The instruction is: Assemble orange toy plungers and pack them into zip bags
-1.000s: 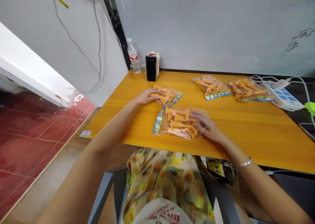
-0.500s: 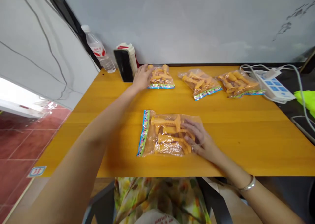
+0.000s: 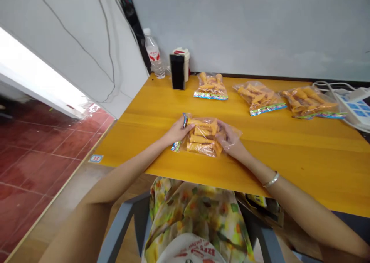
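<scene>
A clear zip bag of orange plastic toy pieces lies at the middle of the orange wooden table, pressed into a narrow bundle. My left hand grips its left end, where the colourful strip is bunched up. My right hand holds the right end, with loose clear plastic over the fingers. Three more bags of orange pieces lie towards the back: one near the centre, one to its right, and one further right. None touches my hands.
A black phone, a white-capped container and a water bottle stand at the back left. A white power strip with cables sits at the right. The table's left edge drops to a red tiled floor.
My left hand has left the back bag and come forward to the front bag. Both hands now pinch that bag narrower from its two ends. The head view has shifted slightly.
</scene>
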The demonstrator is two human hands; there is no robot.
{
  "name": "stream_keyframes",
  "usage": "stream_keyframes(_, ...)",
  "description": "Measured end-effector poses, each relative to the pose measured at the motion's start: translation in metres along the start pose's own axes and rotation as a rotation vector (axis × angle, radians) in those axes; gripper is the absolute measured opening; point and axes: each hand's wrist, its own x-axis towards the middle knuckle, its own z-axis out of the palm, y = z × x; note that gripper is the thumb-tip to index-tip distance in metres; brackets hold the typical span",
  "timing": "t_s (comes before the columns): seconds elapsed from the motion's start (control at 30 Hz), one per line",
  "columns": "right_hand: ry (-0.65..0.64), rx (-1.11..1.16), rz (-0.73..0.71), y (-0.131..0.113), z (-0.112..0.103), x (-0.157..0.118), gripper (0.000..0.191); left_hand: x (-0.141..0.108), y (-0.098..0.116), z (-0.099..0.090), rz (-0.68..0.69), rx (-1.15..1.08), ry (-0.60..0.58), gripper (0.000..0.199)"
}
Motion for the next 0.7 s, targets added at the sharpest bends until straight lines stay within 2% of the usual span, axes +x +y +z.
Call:
stream_keyframes(0.17,0.093,0.334,0.173,0.000,0.013,0.044,0.056,0.036,0.003,0.002,-0.172,-0.487,0.081,0.051)
stream_keyframes(0.23,0.166,0.388,0.210,0.004,0.012,0.054,0.053,0.042,0.001,0.005,-0.173,-0.597,0.101,0.055)
stream_keyframes(0.3,0.186,0.422,0.248,0.007,0.009,0.059,0.051,0.042,-0.001,0.009,-0.142,-0.669,0.107,0.060)
stream_keyframes(0.47,0.026,0.518,0.284,0.001,0.005,0.056,0.045,0.035,-0.003,0.014,-0.094,-0.728,0.139,0.064)
stream_keyframes(0.7,-0.103,0.487,0.254,-0.001,0.000,0.050,0.054,0.028,0.000,0.016,-0.068,-0.723,0.125,0.060)
